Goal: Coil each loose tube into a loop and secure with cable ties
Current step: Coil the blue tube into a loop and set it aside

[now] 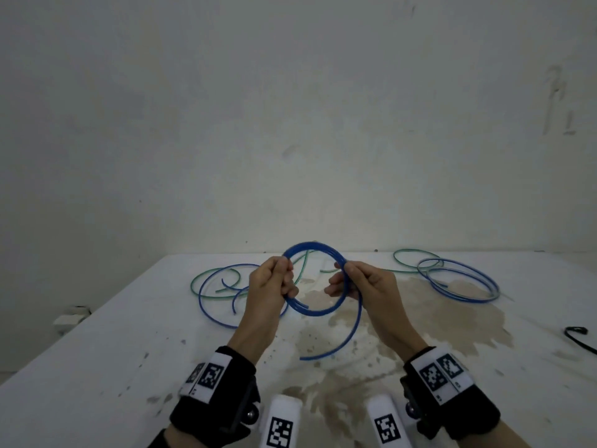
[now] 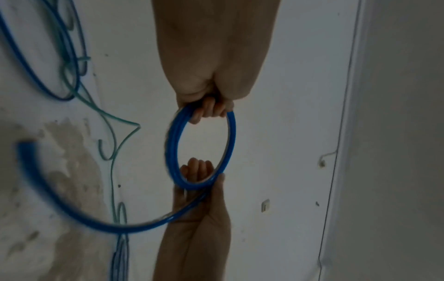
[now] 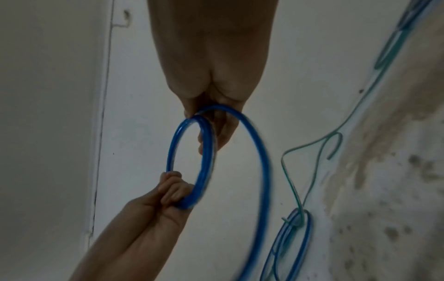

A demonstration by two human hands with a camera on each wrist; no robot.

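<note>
A blue tube [image 1: 310, 245] is wound into a small loop of several turns, held upright above the white table [image 1: 97, 350]. My left hand [image 1: 274, 282] grips the loop's left side, fingers curled round the turns. My right hand [image 1: 352, 279] grips the right side. A loose tail [image 1: 350, 331] of the same tube hangs from the right hand and curves down towards the table. The left wrist view shows the blue loop [image 2: 173, 140] between left hand [image 2: 209, 108] and right hand [image 2: 201, 175]. In the right wrist view the blue loop [image 3: 204, 144] and its wider tail [image 3: 264, 171] show.
Loose blue and green tubes [image 1: 219, 286] lie tangled on the table behind my left hand. More blue and green tubes [image 1: 458, 279] lie in wide rings at the back right. A black cable [image 1: 578, 334] enters at the right edge. A brown stain [image 1: 420, 318] spreads over the table's middle.
</note>
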